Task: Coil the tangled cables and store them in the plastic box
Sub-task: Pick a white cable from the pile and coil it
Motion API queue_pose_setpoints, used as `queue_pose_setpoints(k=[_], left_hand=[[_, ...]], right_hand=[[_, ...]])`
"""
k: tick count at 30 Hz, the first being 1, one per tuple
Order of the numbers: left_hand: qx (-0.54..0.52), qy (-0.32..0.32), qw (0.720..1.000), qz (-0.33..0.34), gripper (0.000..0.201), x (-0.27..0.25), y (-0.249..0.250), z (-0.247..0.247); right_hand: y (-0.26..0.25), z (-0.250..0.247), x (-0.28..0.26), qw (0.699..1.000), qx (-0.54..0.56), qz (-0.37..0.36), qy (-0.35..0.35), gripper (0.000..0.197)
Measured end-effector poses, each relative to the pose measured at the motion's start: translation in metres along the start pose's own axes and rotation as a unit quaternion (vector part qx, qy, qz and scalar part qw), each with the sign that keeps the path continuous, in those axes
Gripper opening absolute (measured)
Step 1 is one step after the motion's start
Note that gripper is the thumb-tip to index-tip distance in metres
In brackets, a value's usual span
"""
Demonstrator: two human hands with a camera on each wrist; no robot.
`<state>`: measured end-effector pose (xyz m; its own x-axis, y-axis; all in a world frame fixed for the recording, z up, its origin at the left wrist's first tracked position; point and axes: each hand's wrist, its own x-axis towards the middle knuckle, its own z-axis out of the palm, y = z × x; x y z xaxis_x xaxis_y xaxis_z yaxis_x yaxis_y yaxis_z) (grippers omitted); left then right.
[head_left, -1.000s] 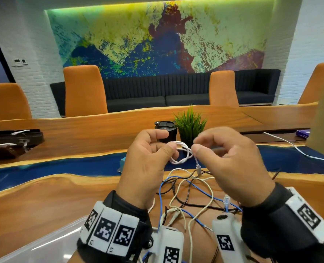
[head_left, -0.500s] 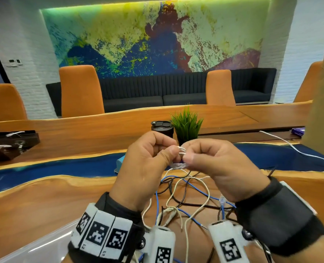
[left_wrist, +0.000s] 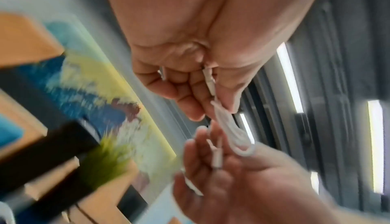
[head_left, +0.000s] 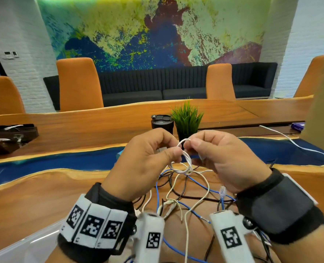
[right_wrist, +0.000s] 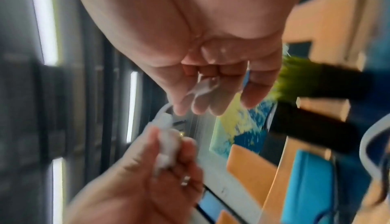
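A small coil of white cable (head_left: pixel 185 161) hangs in the air between my two hands, above the wooden table. My left hand (head_left: pixel 173 149) pinches the coil's left side between thumb and forefinger; in the left wrist view a white plug (left_wrist: pixel 209 80) lies under its thumb. My right hand (head_left: pixel 192 150) pinches the top loop from the right, and the coil (left_wrist: pixel 234 134) bridges both hands. Below them lies a tangle of white, blue and black cables (head_left: pixel 186 192). The clear plastic box (head_left: pixel 24 243) shows only a corner at the lower left.
A black tumbler (head_left: pixel 162 123) and a small green plant (head_left: pixel 186 118) stand just beyond my hands. A long white cable (head_left: pixel 290 141) runs off to the right. A dark case (head_left: pixel 5 137) sits at the far left. Orange chairs line the table's far side.
The dangling plug end that my right hand held has been wound in. My hands closed together, then drew slightly apart, so the coil's loops now show between them.
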<state>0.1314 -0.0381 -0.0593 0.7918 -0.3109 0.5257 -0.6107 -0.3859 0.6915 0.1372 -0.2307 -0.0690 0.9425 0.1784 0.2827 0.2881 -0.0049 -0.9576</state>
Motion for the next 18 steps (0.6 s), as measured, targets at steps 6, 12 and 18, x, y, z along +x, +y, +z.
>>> queue_pose_setpoints(k=[6, 12, 18], left_hand=[[-0.214, 0.010, 0.976, -0.033, 0.005, 0.000, 0.003, 0.011], [-0.171, 0.012, 0.985, -0.010, 0.004, 0.001, 0.000, 0.011], [-0.118, 0.029, 0.991, 0.046, 0.002, -0.001, 0.000, 0.012]], right_hand=[[-0.003, 0.008, -0.003, 0.988, -0.130, -0.084, 0.024, 0.009], [-0.006, 0.010, -0.003, 0.984, 0.146, 0.100, 0.023, 0.009], [-0.009, 0.013, -0.005, 0.942, 0.277, 0.185, -0.034, 0.013]])
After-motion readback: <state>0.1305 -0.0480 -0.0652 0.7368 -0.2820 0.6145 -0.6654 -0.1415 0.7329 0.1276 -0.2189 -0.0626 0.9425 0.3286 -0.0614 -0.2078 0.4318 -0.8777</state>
